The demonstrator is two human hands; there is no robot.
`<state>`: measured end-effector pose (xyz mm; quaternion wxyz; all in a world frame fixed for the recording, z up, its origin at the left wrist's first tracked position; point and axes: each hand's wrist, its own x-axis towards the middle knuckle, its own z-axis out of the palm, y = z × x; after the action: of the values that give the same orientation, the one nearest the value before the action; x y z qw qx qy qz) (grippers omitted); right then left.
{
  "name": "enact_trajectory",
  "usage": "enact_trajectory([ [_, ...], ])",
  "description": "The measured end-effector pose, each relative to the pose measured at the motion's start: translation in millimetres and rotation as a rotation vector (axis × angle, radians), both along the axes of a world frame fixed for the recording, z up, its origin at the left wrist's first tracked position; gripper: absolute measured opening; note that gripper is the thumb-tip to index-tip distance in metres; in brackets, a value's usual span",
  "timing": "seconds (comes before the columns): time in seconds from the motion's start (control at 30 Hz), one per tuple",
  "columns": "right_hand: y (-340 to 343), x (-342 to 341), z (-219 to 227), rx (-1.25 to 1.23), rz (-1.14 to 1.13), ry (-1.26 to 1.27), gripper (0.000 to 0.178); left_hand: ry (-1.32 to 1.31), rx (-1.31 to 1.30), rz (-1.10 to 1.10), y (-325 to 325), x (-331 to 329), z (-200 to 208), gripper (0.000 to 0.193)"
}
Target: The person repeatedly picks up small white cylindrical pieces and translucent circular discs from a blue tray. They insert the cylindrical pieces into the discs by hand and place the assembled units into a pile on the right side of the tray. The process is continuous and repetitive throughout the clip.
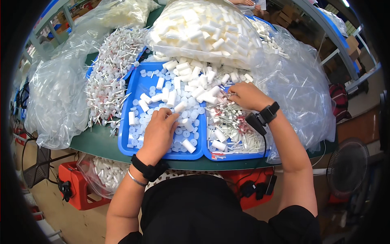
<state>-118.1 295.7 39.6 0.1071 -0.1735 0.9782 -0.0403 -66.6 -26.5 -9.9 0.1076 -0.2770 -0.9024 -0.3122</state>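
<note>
My left hand reaches over the left blue tray, its fingers bent down among translucent round discs and white cylinders. Whatever those fingers hold is hidden. Over the right blue tray, my right hand has its fingertips pinched together at the upper part of a pile of thin white sticks, some with red parts. What is in that pinch is too small to make out. A heap of white cylinders lies across the back of both trays.
A big clear bag of white cylinders rests behind the trays. To the left is a heap of assembled disc-and-stick pieces beside a clear plastic bag. Another clear bag lies right. A black fan stands at the lower right.
</note>
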Motion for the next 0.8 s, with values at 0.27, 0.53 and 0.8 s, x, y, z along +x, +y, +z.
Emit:
enact_trajectory([
  [0.27,-8.8,68.7,19.5,-0.301,0.033,0.199,0.033,-0.071,0.061,0.058,2.5,-0.9,1.1,0.013],
  [0.53,-13.9,77.2,20.5,-0.266,0.067,0.417,0.027,0.009,0.131,0.009,-1.4,-1.6,4.4,0.011],
  [0.8,-10.7,55.6,-0.7,-0.134,0.093,0.395,0.011,-0.66,0.651,0.082,-5.6,17.6,24.9,0.012],
])
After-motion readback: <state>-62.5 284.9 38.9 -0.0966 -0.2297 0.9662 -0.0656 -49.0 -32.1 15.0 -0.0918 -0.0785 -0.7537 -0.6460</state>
